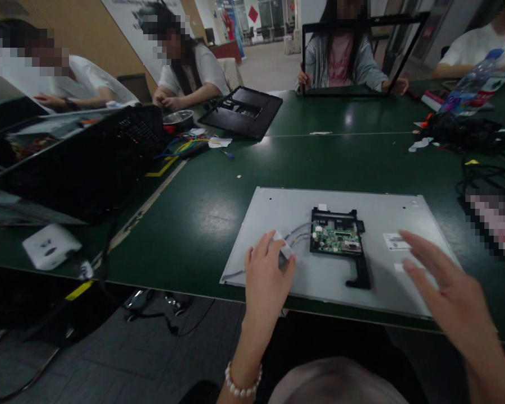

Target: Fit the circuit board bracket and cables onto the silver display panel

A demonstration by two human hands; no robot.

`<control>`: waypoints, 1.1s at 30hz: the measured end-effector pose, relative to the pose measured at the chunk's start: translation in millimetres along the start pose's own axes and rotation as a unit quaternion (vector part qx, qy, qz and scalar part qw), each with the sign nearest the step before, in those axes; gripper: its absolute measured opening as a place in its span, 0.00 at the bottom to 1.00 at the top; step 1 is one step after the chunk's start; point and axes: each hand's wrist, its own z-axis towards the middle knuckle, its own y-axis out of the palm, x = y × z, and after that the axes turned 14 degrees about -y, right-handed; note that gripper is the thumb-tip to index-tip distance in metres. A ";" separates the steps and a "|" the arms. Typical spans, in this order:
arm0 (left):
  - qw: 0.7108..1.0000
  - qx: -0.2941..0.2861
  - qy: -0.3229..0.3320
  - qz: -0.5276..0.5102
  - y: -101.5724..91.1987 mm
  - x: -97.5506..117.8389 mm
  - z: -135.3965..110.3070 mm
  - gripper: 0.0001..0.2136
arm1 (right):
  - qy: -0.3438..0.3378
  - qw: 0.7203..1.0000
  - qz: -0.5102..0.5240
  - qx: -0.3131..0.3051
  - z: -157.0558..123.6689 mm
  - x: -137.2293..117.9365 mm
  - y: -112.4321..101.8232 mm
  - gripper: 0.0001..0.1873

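Note:
Flat on the table lies a grey metal display panel (273,216), its back facing up. A black bracket (359,272) holding a green circuit board (334,240) sits on the panel's middle. My left hand (269,266) grips a small whitish-grey block (284,247) over the panel's left part; its exact kind is unclear. Thin grey cables (298,229) run between the board and that block. Over the panel's right side, beside a white label (396,242), my right hand (450,289) is open with fingers apart, holding nothing.
A black casing (92,163) stands at left, near a white box-shaped device (50,247). A black back cover (244,112) lies farther off. Across the table, a person holds a black frame (366,92). Bottles (473,84) and black cables (480,132) are at right.

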 end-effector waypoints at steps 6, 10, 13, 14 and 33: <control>0.993 0.033 0.090 -0.072 3.7 35.1 -23.8 0.13 | 0.163 0.967 0.136 0.142 18.9 76.2 -40.0 0.38; 0.989 -0.014 0.113 -0.098 17.7 60.6 -42.7 0.14 | 0.224 0.951 0.170 0.125 21.1 96.1 -46.4 0.39; 0.992 0.003 0.096 -0.082 26.1 67.2 -51.7 0.14 | 0.221 0.939 0.230 0.124 21.5 93.8 -49.4 0.35; 0.993 0.006 0.093 -0.076 27.6 67.1 -53.4 0.14 | 0.217 0.936 0.246 0.127 21.8 91.0 -50.3 0.35; 0.997 -0.012 0.077 0.001 27.7 68.1 -62.3 0.20 | 0.176 0.932 0.300 0.101 27.4 79.0 -56.1 0.37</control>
